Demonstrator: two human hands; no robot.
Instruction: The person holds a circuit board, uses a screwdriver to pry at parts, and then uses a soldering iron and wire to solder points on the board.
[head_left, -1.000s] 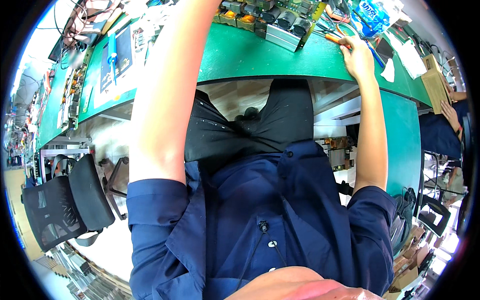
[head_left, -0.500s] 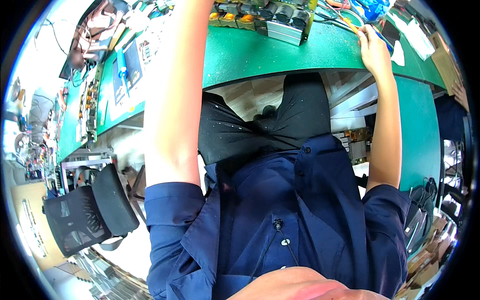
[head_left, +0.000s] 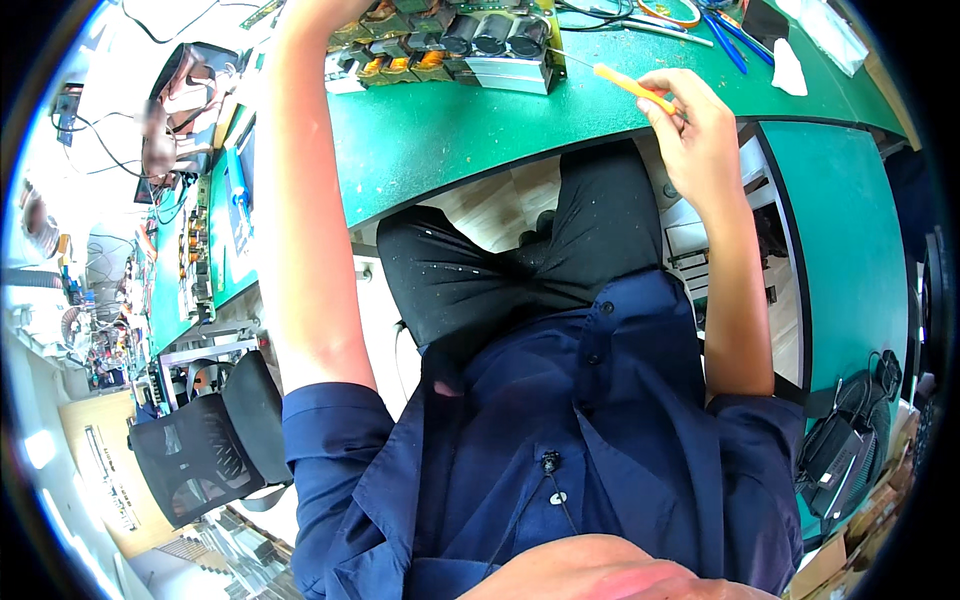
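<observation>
A green table [head_left: 450, 140] fills this cluttered workroom, and on it sits a circuit board [head_left: 430, 45] crowded with coils and dark cylinders. Just right of the board, the right hand [head_left: 698, 130] has its fingers pinched around an orange-handled screwdriver [head_left: 635, 90], the thin shaft pointing at the board's right end — from here I can't tell whether its tip touches. By the board's left end is the left hand [head_left: 338, 9], cut off above; how its fingers stand I cannot tell. Farther right of the board lie blue-handled pliers [head_left: 728, 45] and a crumpled white tissue [head_left: 788, 70]; well left of it stands a black chair [head_left: 195, 450].
</observation>
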